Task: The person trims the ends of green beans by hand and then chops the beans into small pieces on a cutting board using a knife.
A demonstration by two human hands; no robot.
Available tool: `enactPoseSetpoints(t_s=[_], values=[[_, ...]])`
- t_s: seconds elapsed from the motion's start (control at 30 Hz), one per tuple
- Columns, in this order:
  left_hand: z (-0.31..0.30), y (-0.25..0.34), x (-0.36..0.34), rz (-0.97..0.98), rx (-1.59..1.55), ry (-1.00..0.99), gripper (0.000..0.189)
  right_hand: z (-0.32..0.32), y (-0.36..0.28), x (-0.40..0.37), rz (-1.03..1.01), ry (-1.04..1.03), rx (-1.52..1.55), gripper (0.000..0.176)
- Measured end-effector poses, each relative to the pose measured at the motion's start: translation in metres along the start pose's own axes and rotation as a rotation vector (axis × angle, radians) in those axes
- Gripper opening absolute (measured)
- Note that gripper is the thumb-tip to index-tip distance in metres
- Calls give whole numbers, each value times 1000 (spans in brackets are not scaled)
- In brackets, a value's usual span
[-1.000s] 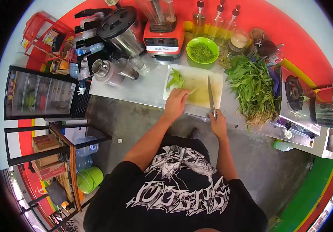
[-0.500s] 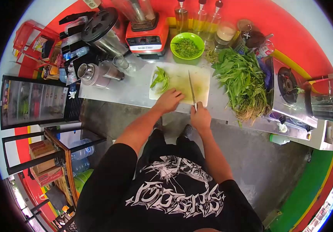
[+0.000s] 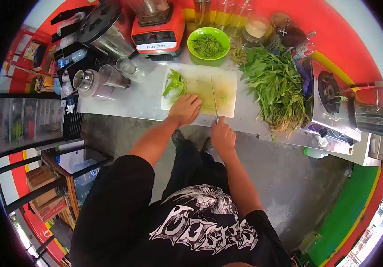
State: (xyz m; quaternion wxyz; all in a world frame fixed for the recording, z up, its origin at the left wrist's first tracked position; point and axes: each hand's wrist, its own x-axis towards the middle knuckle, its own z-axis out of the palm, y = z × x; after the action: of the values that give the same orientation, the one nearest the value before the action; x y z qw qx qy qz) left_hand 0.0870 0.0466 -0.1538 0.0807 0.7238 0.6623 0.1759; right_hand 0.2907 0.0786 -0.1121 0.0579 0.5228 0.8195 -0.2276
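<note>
My left hand (image 3: pixel 185 109) rests on the front left of the white cutting board (image 3: pixel 196 72), palm down with its fingers laid on the surface. Just beyond its fingertips is a small bunch of green leaves (image 3: pixel 175 84); whether they touch is hard to see. At the board's front edge, my right hand (image 3: pixel 223 136) is closed around the handle of a long knife (image 3: pixel 214 99). The blade points away from me across the stained right half of the board. A green bowl (image 3: pixel 208 58) of chopped greens stands behind the board.
A large heap of leafy stems (image 3: pixel 274 86) lies right of the board, beside a gas stove (image 3: pixel 329 95). A red blender (image 3: pixel 158 38) and bottles line the back. A glass (image 3: pixel 125 66) and a metal-topped shaker (image 3: pixel 91 83) stand left on the metal counter (image 3: pixel 145 100).
The view has shifted slightly. My left hand has drawn nearer the leaf bunch, its fingers closer together. My right hand still holds the knife over the board.
</note>
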Motion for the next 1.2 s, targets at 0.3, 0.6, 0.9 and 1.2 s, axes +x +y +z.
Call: enactPoseSetpoints(t_s=[0.3, 0.6, 0.9, 1.2], values=[[1, 0, -5, 17, 10, 81, 23, -25, 1, 15, -23, -32, -50, 31], [-3, 1, -7, -23, 2, -4, 27, -4, -12, 25, 12, -43, -51, 33], [-5, 2, -8, -29, 6, -10, 26, -14, -28, 13, 77, -133, -61, 38], [-2, 3, -9, 24, -5, 121, 24, -17, -36, 19, 126, -121, -49, 39]])
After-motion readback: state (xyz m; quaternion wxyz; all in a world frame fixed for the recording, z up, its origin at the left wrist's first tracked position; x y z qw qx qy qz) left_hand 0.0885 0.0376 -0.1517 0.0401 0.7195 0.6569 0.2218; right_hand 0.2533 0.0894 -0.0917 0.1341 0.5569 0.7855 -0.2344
